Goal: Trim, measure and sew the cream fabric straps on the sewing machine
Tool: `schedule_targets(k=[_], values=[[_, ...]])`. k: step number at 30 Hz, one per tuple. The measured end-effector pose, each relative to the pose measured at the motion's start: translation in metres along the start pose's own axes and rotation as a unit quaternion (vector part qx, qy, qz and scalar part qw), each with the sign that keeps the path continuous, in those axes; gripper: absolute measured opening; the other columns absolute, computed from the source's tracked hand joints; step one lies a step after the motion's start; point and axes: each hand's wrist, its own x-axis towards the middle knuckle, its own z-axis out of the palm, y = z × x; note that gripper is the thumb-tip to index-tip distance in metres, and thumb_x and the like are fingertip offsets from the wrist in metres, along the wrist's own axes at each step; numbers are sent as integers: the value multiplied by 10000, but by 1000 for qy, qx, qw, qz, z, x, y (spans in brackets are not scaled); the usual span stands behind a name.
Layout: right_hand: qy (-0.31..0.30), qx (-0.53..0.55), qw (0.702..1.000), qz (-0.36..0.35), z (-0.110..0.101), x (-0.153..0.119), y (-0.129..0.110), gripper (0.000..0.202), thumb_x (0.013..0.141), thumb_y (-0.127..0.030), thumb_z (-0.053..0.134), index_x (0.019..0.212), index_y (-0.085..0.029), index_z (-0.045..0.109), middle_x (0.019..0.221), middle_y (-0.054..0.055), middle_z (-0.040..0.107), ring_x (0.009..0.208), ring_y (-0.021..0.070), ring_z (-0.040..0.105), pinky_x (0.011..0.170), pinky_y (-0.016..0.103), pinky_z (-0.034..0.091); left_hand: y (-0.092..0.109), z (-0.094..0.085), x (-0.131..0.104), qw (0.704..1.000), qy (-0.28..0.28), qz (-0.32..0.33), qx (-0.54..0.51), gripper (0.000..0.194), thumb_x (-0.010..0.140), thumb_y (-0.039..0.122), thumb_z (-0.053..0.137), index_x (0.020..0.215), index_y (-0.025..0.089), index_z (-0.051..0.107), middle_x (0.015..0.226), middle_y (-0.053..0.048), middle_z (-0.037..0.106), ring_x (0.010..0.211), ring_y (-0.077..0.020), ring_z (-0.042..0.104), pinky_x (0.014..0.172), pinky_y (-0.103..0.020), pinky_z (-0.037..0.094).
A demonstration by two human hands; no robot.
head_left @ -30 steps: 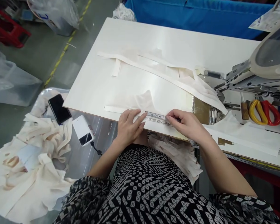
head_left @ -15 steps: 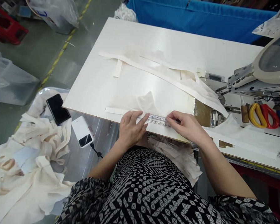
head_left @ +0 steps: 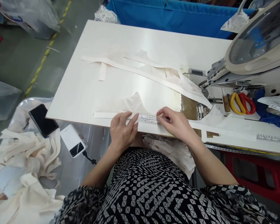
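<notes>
A white tape measure (head_left: 147, 117) lies along a narrow cream fabric strip (head_left: 102, 114) near the table's front edge. Below it, ruler markings (head_left: 149, 122) run along the tabletop. My left hand (head_left: 122, 129) rests over the strip with fingers spread, the index fingertip touching the tape's left end. My right hand (head_left: 175, 123) pinches the tape between thumb and forefinger farther right; the rest of the tape is hidden under this hand. Behind the tape a wider flap of the cream fabric (head_left: 135, 102) lies flat. Another long cream piece (head_left: 140, 74) stretches across the table towards the sewing machine.
The sewing machine (head_left: 224, 70) stands at the right, beside yellow-handled scissors (head_left: 238, 104) and red-handled ones (head_left: 247, 103). Left of the white table (head_left: 70, 99), a clear bin holds cream fabric (head_left: 32, 149), a black phone (head_left: 43, 119) and a white power bank (head_left: 71, 137).
The view has shifted right, so the table appears farther left. My right hand has slid slightly left along the tape, closer to my left hand, which keeps its place on the strip.
</notes>
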Motion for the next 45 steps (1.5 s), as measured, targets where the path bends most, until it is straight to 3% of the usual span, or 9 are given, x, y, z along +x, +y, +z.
schedule_targets(k=[9,12,14,18,21,25,30,34,45], values=[[3,-59,998,-8,12,2,-10,177,954,-269,446,1030,-235,603,788,2,668,651,169,548,577,284,268,-7,-8,4,999,-19,-8,-26,349,948,255,552,1286,239,636,1232,-118,612,1134,-292,531,995,-468,434],[-10,-71,997,-4,13,4,-12,167,955,-244,453,1040,-231,596,815,6,675,702,180,573,575,285,274,4,-15,14,998,21,2,-61,468,967,249,512,1435,229,490,1280,-141,583,1211,-300,508,1060,-481,400],[-17,-74,997,-5,12,6,-15,160,955,-227,461,1044,-227,594,818,6,676,724,185,578,585,288,287,17,-17,21,993,46,47,-95,559,983,239,479,1524,226,338,1284,-129,597,1232,-275,513,1094,-449,385],[-16,-72,997,2,11,8,-24,142,971,-237,452,1036,-212,576,801,15,671,711,188,570,582,294,292,39,-7,24,984,-17,122,-130,602,1013,261,412,1562,153,191,1333,-124,604,1242,-239,540,1123,-398,385],[-18,-60,997,36,8,7,-30,124,961,-247,469,1038,-201,555,795,19,669,716,193,570,583,292,301,42,7,17,985,-57,126,-98,610,1004,293,438,1540,89,230,1376,-158,576,1259,-270,533,1110,-414,397],[-3,-41,997,66,-4,0,-27,78,900,-233,508,953,-205,558,777,16,656,700,194,568,601,287,322,41,15,11,989,-43,133,-55,596,994,340,481,1515,101,318,1366,-148,588,1243,-280,540,1109,-417,385],[55,-4,995,79,-17,-18,-1,75,861,-270,506,845,-218,557,754,15,646,691,195,566,610,288,340,42,16,9,988,-63,140,-9,528,968,401,540,1447,190,472,1384,-144,559,1235,-304,528,1116,-465,367],[76,-7,994,82,-18,-29,16,109,864,-287,495,863,-219,579,765,11,643,686,191,558,605,287,331,41,17,7,988,-75,138,-8,528,962,416,551,1443,209,484,1403,-147,530,1246,-310,503,1120,-480,355],[87,-62,989,98,-8,-33,20,94,918,-255,501,916,-217,587,872,4,675,737,188,572,611,290,322,35,8,13,986,-81,145,-11,472,958,366,562,1397,194,528,1356,-160,546,1220,-322,506,1082,-499,388]])
